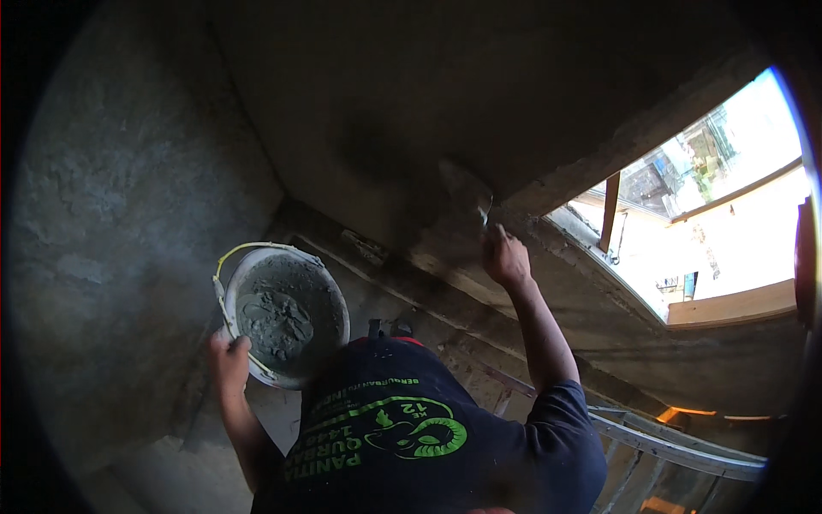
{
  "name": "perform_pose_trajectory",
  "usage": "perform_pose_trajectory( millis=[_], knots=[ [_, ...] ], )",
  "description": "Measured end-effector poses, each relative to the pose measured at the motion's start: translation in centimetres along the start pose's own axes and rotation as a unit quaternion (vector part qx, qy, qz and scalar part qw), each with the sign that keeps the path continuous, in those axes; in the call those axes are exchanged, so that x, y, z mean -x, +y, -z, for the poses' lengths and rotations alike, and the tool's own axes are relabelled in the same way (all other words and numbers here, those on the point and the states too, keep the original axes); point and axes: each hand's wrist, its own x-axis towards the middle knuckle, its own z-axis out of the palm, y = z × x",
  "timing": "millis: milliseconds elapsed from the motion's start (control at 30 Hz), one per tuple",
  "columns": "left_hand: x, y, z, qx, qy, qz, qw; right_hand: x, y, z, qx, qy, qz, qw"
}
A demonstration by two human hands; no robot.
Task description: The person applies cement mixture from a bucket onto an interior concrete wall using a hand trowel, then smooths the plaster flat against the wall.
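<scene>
My left hand (229, 363) is closed round the yellow handle of a whitish bucket (340, 310) at my left side. Wet grey mortar (278, 327) lies inside the bucket, with a lumpy surface. My right hand (507, 257) grips a pointed trowel (467, 187) by its handle, arm stretched forward. The trowel's blade is against or very close to the dark wall (385, 111) in front of me; shadow hides whether it touches. Any mortar on the blade cannot be made out.
A bright window opening (711, 188) with a wooden frame is at the right. Another rough grey wall (111, 223) stands at the left, meeting the front wall in a corner. A metal ladder-like frame (685, 447) lies at the lower right, behind my right arm.
</scene>
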Motion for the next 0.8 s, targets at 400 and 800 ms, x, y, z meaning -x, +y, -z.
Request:
perform_pose_trajectory(
  millis=[400, 800],
  knots=[
    [-0.4, -5.5, -0.4, -0.022, 0.023, 0.016, 0.999, -3.9, -0.8, -1.6, 0.131, -0.03, -0.006, 0.991],
    [-0.5, -0.8, 0.2, 0.013, -0.016, 0.094, 0.995, -1.3, -0.5, -0.2, 0.075, 0.073, -0.081, 0.991]
  ],
)
